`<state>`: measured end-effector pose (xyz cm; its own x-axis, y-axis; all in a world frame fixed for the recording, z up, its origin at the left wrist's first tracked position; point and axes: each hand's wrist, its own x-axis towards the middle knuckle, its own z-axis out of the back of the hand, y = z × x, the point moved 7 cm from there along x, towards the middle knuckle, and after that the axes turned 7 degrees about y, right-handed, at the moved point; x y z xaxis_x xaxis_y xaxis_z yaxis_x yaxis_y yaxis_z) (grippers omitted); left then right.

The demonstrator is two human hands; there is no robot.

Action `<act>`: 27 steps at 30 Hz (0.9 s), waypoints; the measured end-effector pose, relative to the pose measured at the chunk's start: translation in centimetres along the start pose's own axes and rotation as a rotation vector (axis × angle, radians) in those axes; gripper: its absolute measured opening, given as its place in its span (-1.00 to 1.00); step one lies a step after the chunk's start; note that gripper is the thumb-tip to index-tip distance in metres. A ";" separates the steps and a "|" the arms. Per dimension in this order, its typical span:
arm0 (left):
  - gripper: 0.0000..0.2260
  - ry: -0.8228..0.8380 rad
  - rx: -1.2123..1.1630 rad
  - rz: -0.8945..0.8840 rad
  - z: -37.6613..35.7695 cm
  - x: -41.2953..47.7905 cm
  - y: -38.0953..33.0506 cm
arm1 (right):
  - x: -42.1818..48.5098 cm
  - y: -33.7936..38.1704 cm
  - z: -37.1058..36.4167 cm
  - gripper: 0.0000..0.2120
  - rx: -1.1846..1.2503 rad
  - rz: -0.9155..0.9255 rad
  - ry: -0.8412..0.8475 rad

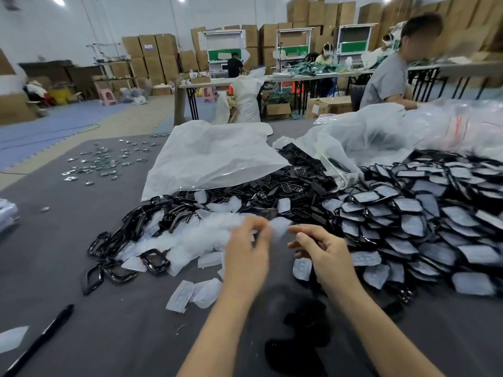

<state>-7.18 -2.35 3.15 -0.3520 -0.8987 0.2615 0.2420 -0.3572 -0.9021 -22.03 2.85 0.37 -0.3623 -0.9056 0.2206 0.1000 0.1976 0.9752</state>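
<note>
My left hand (249,254) pinches a translucent white plastic piece (280,227) at its left edge, holding it up over the grey table (54,240). My right hand (318,248) is just to the right of that piece, thumb and fingers curled, and seems to hold a small dark part at its fingertips; what it is I cannot make out. Below and left lies a heap of black frames (122,254) mixed with loose white pieces (190,240). To the right spreads a large pile of black frames with white inserts (422,221).
A white sack (212,156) and clear plastic bags (381,137) lie behind the piles. A black pen (40,341) rests at the lower left. Small metal parts (103,161) are scattered at the far left. A blurred black object (299,330) lies between my forearms. A person (392,69) sits at the right.
</note>
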 end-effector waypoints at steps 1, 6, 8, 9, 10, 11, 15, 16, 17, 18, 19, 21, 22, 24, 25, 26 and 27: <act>-0.81 0.064 -0.134 0.009 -2.2 -0.2 -0.2 | 0.0 -0.2 0.0 -0.84 0.037 -0.018 -0.001; -0.89 0.039 -0.464 0.093 -5.1 -1.7 2.7 | 0.3 -1.0 1.6 -0.90 0.170 -0.098 -0.040; -0.88 0.055 -0.554 0.126 -5.4 -1.5 3.3 | 0.3 -1.1 1.5 -0.90 0.206 -0.122 -0.011; -0.88 0.058 -0.573 0.136 -5.4 -1.5 3.5 | 0.2 -1.3 1.3 -0.86 0.188 -0.130 -0.003; -0.86 0.055 -0.580 0.142 -5.5 -1.4 3.6 | 0.1 -1.4 1.3 -0.81 0.132 -0.124 -0.009; -0.84 0.049 -0.588 0.152 -5.5 -1.3 3.8 | 0.1 -1.5 1.3 -0.76 0.047 -0.118 -0.029; -0.77 0.025 -0.652 0.225 -5.7 -1.0 4.8 | -0.1 -1.7 1.3 -0.80 0.032 -0.153 -0.084; -0.76 0.022 -0.692 0.246 -5.8 -0.9 5.0 | -0.2 -1.8 1.0 -0.82 0.102 -0.172 -0.077; -0.74 0.024 -0.748 0.260 -5.9 -0.8 5.0 | -0.3 -1.9 0.8 -0.83 0.167 -0.183 -0.076; -0.72 0.033 -0.808 0.263 -5.9 -0.7 4.9 | -0.3 -2.0 0.7 -0.85 0.218 -0.188 -0.076; -0.70 0.051 -0.858 0.259 -6.0 -0.6 4.8 | -0.3 -1.9 0.6 -0.86 0.257 -0.190 -0.079; -0.71 0.099 -0.919 0.238 -6.3 -0.5 4.6 | -0.4 -1.9 0.5 -0.87 0.305 -0.190 -0.104; -0.76 0.123 -0.931 0.226 -6.4 -0.4 4.4 | -0.4 -1.8 0.5 -0.88 0.311 -0.180 -0.126; -0.87 0.144 -0.941 0.207 -6.5 -0.5 4.3 | -0.6 -1.5 0.8 -0.89 0.286 -0.145 -0.170; -0.88 0.131 -0.947 0.205 -6.5 -0.5 4.4 | -0.6 -1.3 1.0 -0.88 0.270 -0.126 -0.194; -0.87 0.102 -0.955 0.215 -6.4 -0.5 4.6 | -0.7 -1.1 1.4 -0.87 0.258 -0.106 -0.221; -0.84 0.050 -0.954 0.235 -6.3 -0.5 5.0 | -0.7 -1.0 1.8 -0.85 0.250 -0.092 -0.247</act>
<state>-11.46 -2.10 -3.64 -0.4314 -0.9010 0.0450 -0.5127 0.2039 -0.8340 -23.54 3.93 -0.68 -0.5756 -0.8116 0.0997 -0.1618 0.2325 0.9590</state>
